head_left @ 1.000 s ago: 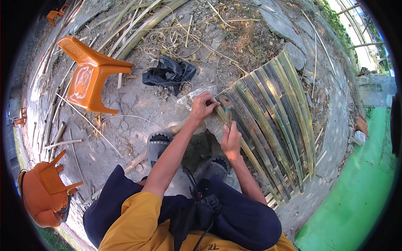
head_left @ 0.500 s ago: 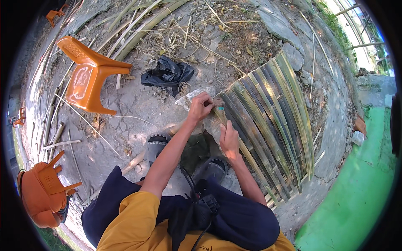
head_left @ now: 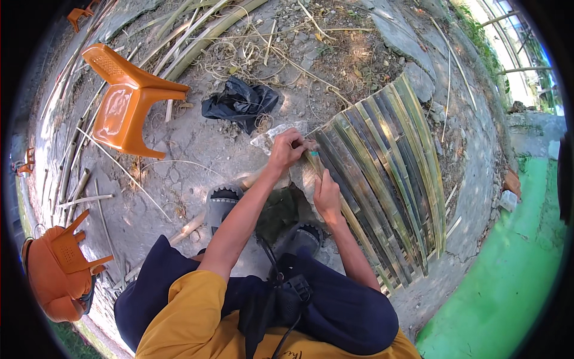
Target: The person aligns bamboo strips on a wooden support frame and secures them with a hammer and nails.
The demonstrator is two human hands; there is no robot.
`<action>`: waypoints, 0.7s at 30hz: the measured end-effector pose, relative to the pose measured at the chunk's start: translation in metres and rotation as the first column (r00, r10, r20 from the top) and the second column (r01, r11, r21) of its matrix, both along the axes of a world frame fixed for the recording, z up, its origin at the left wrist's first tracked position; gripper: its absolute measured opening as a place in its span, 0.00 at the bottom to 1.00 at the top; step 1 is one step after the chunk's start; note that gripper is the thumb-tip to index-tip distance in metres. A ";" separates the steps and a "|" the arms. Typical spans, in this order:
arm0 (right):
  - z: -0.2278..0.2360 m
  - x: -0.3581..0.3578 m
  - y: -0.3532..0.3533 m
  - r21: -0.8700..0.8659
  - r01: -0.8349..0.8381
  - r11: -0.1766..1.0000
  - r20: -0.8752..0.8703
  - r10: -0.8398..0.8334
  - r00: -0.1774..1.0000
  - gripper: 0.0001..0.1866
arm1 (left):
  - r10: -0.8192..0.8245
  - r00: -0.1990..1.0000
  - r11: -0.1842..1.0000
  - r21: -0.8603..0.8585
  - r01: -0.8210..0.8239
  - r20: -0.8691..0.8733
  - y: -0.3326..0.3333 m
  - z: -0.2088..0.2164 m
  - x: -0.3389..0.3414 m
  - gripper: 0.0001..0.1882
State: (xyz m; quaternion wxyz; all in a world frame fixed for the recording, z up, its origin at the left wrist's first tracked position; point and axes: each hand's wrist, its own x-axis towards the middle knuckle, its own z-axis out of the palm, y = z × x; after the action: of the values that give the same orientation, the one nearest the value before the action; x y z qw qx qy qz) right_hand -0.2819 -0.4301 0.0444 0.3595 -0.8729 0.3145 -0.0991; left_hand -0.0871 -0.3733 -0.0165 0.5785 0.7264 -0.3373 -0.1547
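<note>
A panel of bamboo slats (head_left: pixel 382 179), laid side by side in a fan, lies to the right of my legs. My right hand (head_left: pixel 327 196) is closed round the nearest bamboo slat (head_left: pixel 317 166), which has a small green mark near its far end. Beside that end, my left hand (head_left: pixel 287 148) is pinched, its fingertips at the slat's corner. What lies between those fingertips is too small to make out. A pale stone (head_left: pixel 263 142) sits just beyond my left hand, and a crumpled black plastic bag (head_left: pixel 239 103) lies farther off.
An orange plastic chair (head_left: pixel 119 110) stands at the left. Another orange chair (head_left: pixel 69 254), with an orange-brown bulky thing on it, is nearer. Bamboo poles (head_left: pixel 209 42) and shavings litter the far ground. A green-painted surface (head_left: pixel 496 269) runs along the right.
Both hands keep nearly the same places at the slat's end, with the left fingers shifted very slightly. The view has tilted a little.
</note>
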 end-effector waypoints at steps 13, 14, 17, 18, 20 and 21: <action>0.025 0.003 0.005 0.049 0.048 0.998 0.158 -0.055 0.986 0.12 | -0.014 1.000 0.999 0.046 0.014 0.004 -0.001 0.003 -0.004 0.10; 0.030 0.003 0.005 0.015 0.083 0.996 0.249 -0.084 0.965 0.11 | -0.011 1.000 0.999 0.048 0.010 0.027 -0.004 0.007 -0.003 0.11; -0.003 0.000 0.000 0.001 0.023 1.000 0.090 -0.023 0.996 0.12 | -0.017 1.000 0.999 0.033 0.018 -0.014 -0.001 -0.001 -0.002 0.11; -0.005 0.003 -0.001 0.047 -0.029 0.998 -0.022 0.030 0.999 0.14 | -0.021 0.999 0.999 0.047 0.022 -0.025 0.001 -0.004 -0.001 0.12; 0.001 0.000 0.000 0.057 -0.015 0.998 -0.015 0.016 1.000 0.15 | -0.023 1.000 0.998 0.057 0.022 0.012 0.002 -0.004 -0.002 0.11; 0.009 0.001 0.003 0.025 0.045 0.999 0.098 -0.047 0.994 0.14 | -0.016 1.000 0.999 0.046 0.016 -0.007 0.000 -0.002 -0.002 0.11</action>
State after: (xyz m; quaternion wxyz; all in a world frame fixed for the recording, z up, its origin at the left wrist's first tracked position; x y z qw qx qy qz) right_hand -0.2810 -0.4272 0.0531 0.3820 -0.8555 0.3173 -0.1469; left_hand -0.0890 -0.3734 -0.0180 0.5617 0.7362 -0.3373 -0.1695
